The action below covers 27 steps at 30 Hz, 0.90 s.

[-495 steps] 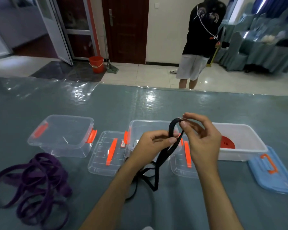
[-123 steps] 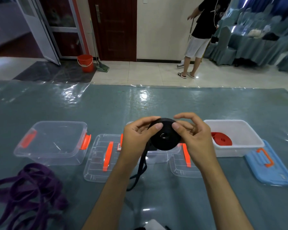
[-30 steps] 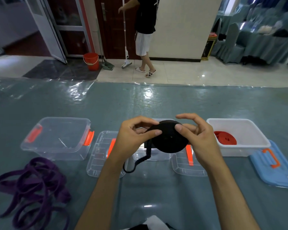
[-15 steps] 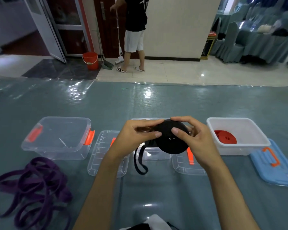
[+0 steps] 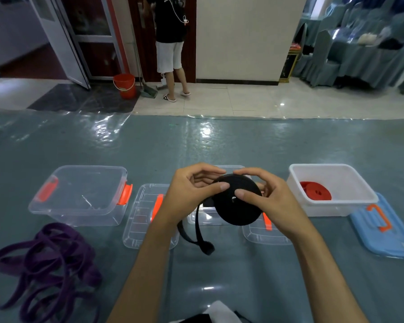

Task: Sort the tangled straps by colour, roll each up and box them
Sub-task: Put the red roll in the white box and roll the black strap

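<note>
Purple strap (image 5: pixel 42 262) lay in a loose tangle on the table (image 5: pixel 149 145), well to the left of the left hand and nearer the person than the boxes. Beyond that tangle, still left of the left hand, stood a clear box with orange latches (image 5: pixel 82 194), open, with nothing plainly showing in it. Just beside the left wrist lay a clear lid with an orange handle (image 5: pixel 142 215), flat on the table and partly hidden by the forearm. The left hand (image 5: pixel 189 194) was curled round the near left edge of the black strap roll (image 5: pixel 237 201), its thumb tip pressed on the roll's face and its fingers bent over the top rim. A short loose tail of black strap (image 5: pixel 197 236) hung from the roll below this hand and curled at its end just above the table. The right hand (image 5: pixel 271 199) gripped the roll from the other side, thumb on the face near the centre hole, fingers arched over the top. Behind both hands sat a second clear box (image 5: pixel 208 217), mostly covered by them, with another clear lid (image 5: pixel 264 234) under the right wrist. Right of the right hand, a white box (image 5: pixel 336 206) held a rolled red strap (image 5: pixel 315 191), and a blue lid (image 5: pixel 383 234) lay beside it on the table.
</note>
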### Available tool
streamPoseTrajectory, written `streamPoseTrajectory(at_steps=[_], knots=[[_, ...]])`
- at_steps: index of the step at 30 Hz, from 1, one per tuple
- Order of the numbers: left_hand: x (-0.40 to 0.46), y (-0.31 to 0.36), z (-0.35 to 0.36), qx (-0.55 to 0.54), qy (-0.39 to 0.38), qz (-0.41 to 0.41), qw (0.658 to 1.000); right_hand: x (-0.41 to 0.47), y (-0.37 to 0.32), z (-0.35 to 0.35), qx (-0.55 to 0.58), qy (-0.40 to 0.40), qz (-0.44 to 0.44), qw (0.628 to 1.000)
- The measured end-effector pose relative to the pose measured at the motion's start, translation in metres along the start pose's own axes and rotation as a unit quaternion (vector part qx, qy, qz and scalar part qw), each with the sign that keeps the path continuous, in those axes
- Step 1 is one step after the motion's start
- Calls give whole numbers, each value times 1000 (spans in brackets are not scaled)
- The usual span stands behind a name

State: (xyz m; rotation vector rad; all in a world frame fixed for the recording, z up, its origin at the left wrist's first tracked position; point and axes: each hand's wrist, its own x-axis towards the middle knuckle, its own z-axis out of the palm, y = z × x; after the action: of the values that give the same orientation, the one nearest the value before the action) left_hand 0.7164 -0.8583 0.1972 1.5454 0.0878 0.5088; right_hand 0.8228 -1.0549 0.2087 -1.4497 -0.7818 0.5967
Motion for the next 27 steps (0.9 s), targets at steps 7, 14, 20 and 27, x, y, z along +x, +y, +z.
streamPoseTrajectory(at_steps=[7,14,20,27], knots=[[-6,-25,-12,154,-56,-69,984,0,2,0,-62,104,-49,991],[-13,-50,-3,203,12,-76,976,-6,1,-2,-106,140,-64,982],[-14,-53,16,235,159,-9,959,-12,-1,0,-81,151,-77,982],[-23,-78,18,207,127,-132,961,-21,-1,4,-59,151,-79,984]])
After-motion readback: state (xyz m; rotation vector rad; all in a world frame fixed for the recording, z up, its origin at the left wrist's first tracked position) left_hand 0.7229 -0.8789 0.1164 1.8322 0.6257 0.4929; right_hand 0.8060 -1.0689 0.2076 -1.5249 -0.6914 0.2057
